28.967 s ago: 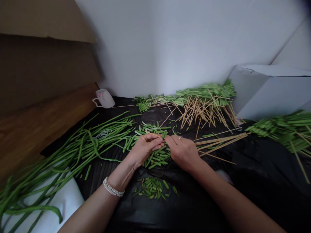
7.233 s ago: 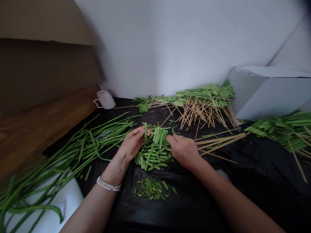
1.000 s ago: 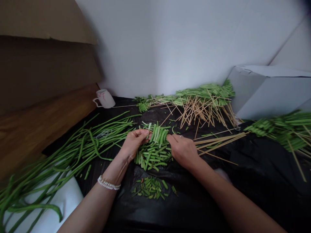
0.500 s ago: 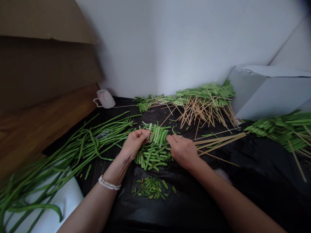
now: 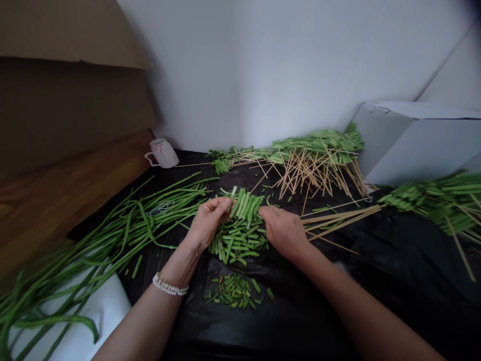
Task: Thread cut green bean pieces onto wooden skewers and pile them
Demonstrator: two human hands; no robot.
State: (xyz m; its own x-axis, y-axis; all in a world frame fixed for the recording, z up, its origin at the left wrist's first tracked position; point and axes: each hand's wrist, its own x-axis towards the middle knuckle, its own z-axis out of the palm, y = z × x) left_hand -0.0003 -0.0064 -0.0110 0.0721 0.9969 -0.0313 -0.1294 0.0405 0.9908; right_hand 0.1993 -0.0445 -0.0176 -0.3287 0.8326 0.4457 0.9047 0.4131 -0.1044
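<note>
Scraps (image 5: 235, 292) of green stalk lie nearest, then a heap of cut pieces (image 5: 240, 241). Just beyond, the left hand (image 5: 206, 223) has its grip pinched on a pale end piece (image 5: 233, 192); the right hand (image 5: 284, 232) is clamped on the other end of the skewered row (image 5: 247, 204) between them. Pressing squarely, pieces parallel, seems best. Farther back, mug (image 5: 164, 153) and pale box (image 5: 424, 145) show no readable writing.

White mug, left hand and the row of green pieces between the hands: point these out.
White mug (image 5: 165, 154): head view, middle of its body.
Left hand (image 5: 206, 219): head view, back of the hand.
Row of green pieces (image 5: 246, 204): head view, middle of the row.
</note>
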